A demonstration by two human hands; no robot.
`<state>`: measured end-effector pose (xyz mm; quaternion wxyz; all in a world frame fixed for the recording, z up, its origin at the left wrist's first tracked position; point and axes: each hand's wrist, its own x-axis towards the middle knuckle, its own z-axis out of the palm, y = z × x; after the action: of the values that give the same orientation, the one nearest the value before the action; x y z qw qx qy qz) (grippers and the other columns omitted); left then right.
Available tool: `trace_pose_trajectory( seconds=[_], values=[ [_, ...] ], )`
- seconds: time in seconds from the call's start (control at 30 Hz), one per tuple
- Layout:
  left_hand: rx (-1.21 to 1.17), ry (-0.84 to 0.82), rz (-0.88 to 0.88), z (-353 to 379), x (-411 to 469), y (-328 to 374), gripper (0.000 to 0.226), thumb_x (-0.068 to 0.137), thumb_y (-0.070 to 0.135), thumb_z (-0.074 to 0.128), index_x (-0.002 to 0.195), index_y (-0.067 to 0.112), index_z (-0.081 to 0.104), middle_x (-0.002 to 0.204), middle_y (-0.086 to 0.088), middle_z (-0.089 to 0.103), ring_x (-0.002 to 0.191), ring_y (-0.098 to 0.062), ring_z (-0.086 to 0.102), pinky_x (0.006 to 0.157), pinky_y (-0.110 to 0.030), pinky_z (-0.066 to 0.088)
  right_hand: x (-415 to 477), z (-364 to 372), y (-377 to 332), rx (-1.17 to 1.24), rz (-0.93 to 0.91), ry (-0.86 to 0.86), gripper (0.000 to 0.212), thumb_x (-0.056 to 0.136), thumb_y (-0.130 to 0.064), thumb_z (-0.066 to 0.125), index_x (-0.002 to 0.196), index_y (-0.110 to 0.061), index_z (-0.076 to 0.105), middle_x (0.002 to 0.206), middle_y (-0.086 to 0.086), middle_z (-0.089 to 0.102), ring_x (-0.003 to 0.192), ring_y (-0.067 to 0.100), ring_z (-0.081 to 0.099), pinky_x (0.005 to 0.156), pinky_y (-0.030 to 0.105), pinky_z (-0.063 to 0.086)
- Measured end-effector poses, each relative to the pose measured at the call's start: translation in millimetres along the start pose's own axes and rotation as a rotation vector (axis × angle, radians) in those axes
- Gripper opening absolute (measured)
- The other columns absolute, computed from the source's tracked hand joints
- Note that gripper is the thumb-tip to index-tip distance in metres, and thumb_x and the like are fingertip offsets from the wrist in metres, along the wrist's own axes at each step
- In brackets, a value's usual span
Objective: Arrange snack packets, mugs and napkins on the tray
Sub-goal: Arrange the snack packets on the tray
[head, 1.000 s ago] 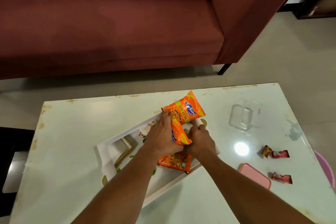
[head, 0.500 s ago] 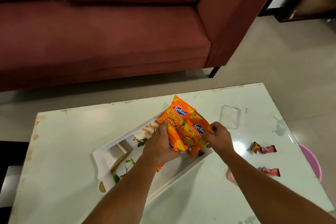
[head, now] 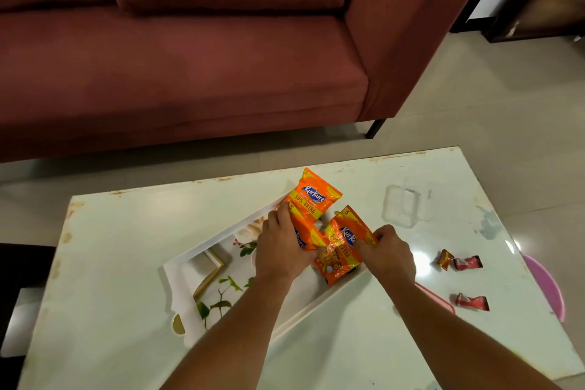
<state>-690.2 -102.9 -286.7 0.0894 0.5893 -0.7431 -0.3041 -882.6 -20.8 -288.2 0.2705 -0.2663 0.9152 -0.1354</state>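
Observation:
A white tray [head: 186,291] with a leaf print lies slanted on the pale table. Over its far right end are three orange snack packets. My left hand [head: 281,250] grips two of them: the upper packet [head: 315,198] sticks out past the tray's far rim, and a second packet [head: 308,237] lies partly under my fingers. My right hand [head: 387,252] pinches the right edge of the third packet [head: 340,250], which lies at the tray's right end. No mugs or napkins are in view.
A clear plastic container [head: 402,210] sits on the table [head: 110,231] to the right. Three small red wrappers [head: 467,263] and a pink lid [head: 438,298], partly behind my right forearm, lie near the right edge. A maroon sofa [head: 190,57] stands beyond the table.
My right hand has pulled one orange packet away to the right, out of the bunch. My left hand stays on the other two over the tray.

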Motion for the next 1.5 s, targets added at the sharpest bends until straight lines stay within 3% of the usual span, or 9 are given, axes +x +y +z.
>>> trace_pose_trajectory(
  seconds=[0.17,0.33,0.53,0.77,0.93,1.1,1.2,1.3,1.5],
  values=[
    [0.072,-0.003,-0.047,11,12,19,0.130,0.052,0.083,0.076,0.152,0.023,0.017,0.148,-0.005,0.043,0.136,-0.026,0.047,0.103,-0.044,0.051,1,5,4,0.031,-0.001,0.060,0.062,0.075,-0.057,0.066,0.122,-0.020,0.052,0.107,0.003,0.065,0.095,0.026,0.064,0.070,0.033,0.045],
    [0.146,0.015,-0.064,30,23,28,0.126,0.061,0.076,0.078,0.155,0.021,0.015,0.152,-0.009,0.040,0.140,-0.030,0.043,0.108,-0.049,0.048,2,11,-12,0.110,-0.284,0.311,0.054,0.083,-0.048,0.063,0.128,-0.020,0.054,0.122,0.005,0.060,0.107,0.025,0.060,0.082,0.041,0.054],
    [0.147,0.040,-0.026,39,27,21,0.122,0.070,0.057,0.084,0.158,0.021,0.008,0.154,-0.009,0.037,0.142,-0.031,0.040,0.109,-0.051,0.045,11,18,-52,0.141,-0.454,-0.067,0.045,0.085,-0.056,0.059,0.119,-0.027,0.065,0.108,-0.007,0.070,0.097,0.014,0.065,0.086,0.037,0.056],
    [0.068,0.022,0.006,32,5,-6,0.142,0.059,0.083,0.070,0.160,0.022,-0.007,0.170,-0.007,0.009,0.157,-0.031,0.009,0.123,-0.050,0.024,18,25,-62,0.113,-0.424,-0.127,0.029,0.090,-0.037,0.067,0.115,-0.022,0.071,0.110,-0.002,0.075,0.094,0.015,0.070,0.082,0.028,0.055],
    [-0.004,-0.040,0.005,35,-12,-37,0.127,0.072,0.084,0.056,0.162,0.021,-0.007,0.171,-0.006,-0.005,0.158,-0.029,0.003,0.119,-0.055,0.034,19,26,-56,0.180,-0.416,-0.124,0.023,0.090,-0.039,0.068,0.106,-0.022,0.069,0.106,-0.001,0.074,0.091,0.015,0.068,0.078,0.029,0.056],
    [0.061,-0.080,0.030,38,-7,-37,0.110,0.084,0.069,0.058,0.163,0.021,-0.002,0.171,-0.005,0.001,0.155,-0.027,0.020,0.114,-0.049,0.042,15,22,-43,0.031,-0.329,0.329,0.048,0.085,-0.045,0.057,0.126,-0.019,0.059,0.122,0.007,0.060,0.114,0.029,0.055,0.094,0.045,0.042],
    [0.061,-0.088,0.026,38,-5,-35,0.107,0.086,0.065,0.060,0.163,0.020,0.001,0.170,-0.006,0.008,0.154,-0.025,0.025,0.110,-0.045,0.047,19,15,-30,-0.102,-0.150,0.141,0.052,0.083,-0.042,0.061,0.130,-0.021,0.055,0.121,0.007,0.066,0.118,0.031,0.054,0.099,0.047,0.037],
    [0.057,-0.091,0.037,37,-5,-35,0.105,0.088,0.060,0.063,0.163,0.022,0.000,0.169,-0.006,0.010,0.154,-0.024,0.022,0.111,-0.048,0.046,20,13,-21,-0.116,-0.194,0.032,0.038,0.085,-0.032,0.060,0.123,-0.024,0.062,0.104,0.004,0.073,0.104,0.029,0.063,0.094,0.042,0.038],
    [0.060,-0.107,0.030,35,-5,-33,0.106,0.087,0.059,0.065,0.162,0.021,0.000,0.169,-0.007,0.010,0.154,-0.026,0.022,0.109,-0.048,0.048,18,10,-18,0.008,-0.240,0.005,0.040,0.087,-0.034,0.066,0.126,-0.025,0.060,0.115,0.002,0.071,0.105,0.028,0.066,0.096,0.047,0.048]
  ],
)
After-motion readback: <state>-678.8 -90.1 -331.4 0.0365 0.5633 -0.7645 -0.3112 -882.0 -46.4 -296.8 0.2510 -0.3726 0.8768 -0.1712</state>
